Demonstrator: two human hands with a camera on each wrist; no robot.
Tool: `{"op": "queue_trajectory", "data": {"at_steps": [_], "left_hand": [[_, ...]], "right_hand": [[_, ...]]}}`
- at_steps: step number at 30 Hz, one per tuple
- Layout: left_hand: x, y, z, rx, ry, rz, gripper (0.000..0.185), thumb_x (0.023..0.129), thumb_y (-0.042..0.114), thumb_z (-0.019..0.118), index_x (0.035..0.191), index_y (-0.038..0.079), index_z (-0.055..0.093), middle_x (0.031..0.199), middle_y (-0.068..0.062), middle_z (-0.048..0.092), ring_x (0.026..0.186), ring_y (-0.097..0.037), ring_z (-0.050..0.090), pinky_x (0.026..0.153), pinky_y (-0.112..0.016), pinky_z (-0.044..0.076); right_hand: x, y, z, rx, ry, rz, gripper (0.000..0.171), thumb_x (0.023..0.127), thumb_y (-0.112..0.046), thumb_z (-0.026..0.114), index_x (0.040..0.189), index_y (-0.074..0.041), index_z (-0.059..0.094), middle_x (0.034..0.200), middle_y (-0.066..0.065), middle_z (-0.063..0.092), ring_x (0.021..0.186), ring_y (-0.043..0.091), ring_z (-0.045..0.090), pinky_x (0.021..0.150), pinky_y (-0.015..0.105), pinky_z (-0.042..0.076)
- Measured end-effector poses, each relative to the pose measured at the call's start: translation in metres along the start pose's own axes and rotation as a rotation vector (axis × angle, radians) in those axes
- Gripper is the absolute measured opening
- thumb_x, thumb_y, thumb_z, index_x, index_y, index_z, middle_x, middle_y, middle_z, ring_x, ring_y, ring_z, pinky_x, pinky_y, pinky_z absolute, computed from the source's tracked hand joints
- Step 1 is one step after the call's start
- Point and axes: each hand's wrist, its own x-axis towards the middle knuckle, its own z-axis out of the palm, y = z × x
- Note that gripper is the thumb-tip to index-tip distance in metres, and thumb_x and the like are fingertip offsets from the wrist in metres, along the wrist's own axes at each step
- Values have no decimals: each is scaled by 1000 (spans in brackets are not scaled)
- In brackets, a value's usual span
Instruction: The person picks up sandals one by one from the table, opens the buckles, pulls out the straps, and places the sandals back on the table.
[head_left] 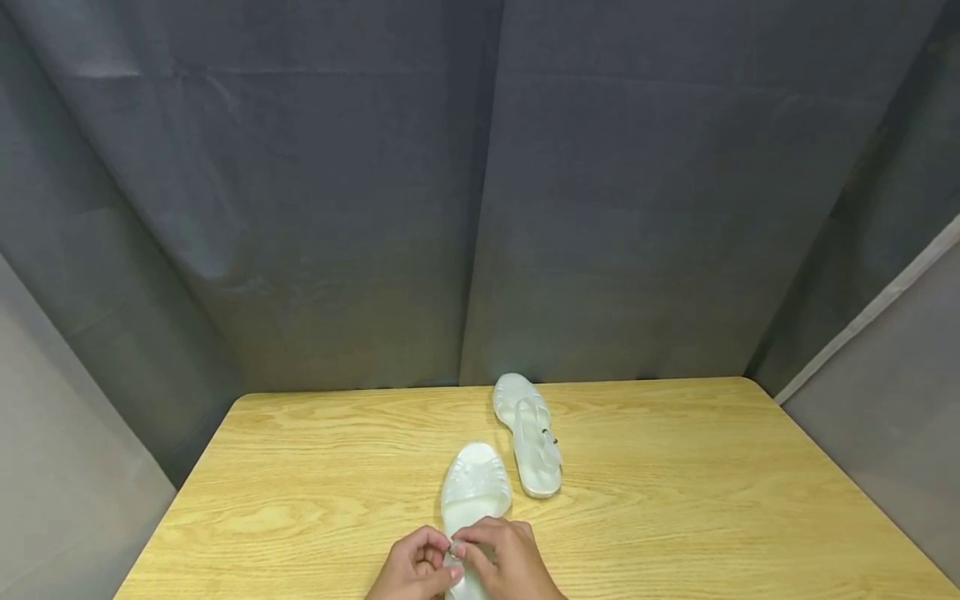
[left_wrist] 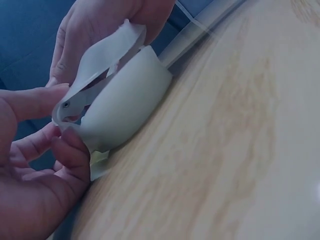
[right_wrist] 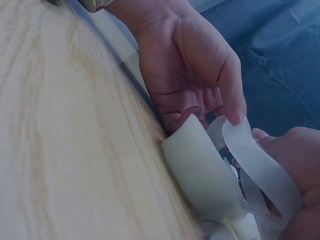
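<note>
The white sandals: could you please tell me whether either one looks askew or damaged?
Only slightly: the farther sandal lies askew, its toe turned left at the far edge of the table, while the nearer sandal points nearly straight ahead. No damage shows on the visible parts.

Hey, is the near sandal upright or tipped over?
Upright: in the head view, the near sandal lies lengthwise on the table, with its footbed and toe cover facing up.
</note>
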Motion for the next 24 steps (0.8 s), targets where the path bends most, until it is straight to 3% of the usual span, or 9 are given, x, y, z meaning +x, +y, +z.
{"op": "queue_trajectory", "data": {"at_steps": [6,13,24], "left_hand": [[0,-1,-1,-9,6,-13,31,84,10,68,102,-9,51,77,1,50,62,-4,51,58,-15,44],[-1,0,-1,-34,9,-25,30,84,8,67,104,-9,51,78,1,49,64,-4,50,59,-15,44],[-1,-3,-3,-10,-25,55,25,86,15,66,100,-3,54,78,5,50,65,-3,52,61,-13,45]], "right_hand": [[0,0,3,-40,76,-46,17,90,-32,61,90,-21,74,84,-17,67,81,-2,61,75,36,43],[0,-1,5,-22,168,-118,14,88,-27,64,87,-18,74,80,-14,68,75,-1,61,69,26,48],[2,-5,4,0,166,-38,14,89,-26,65,85,-16,73,80,-11,70,77,3,64,69,26,50]]}}
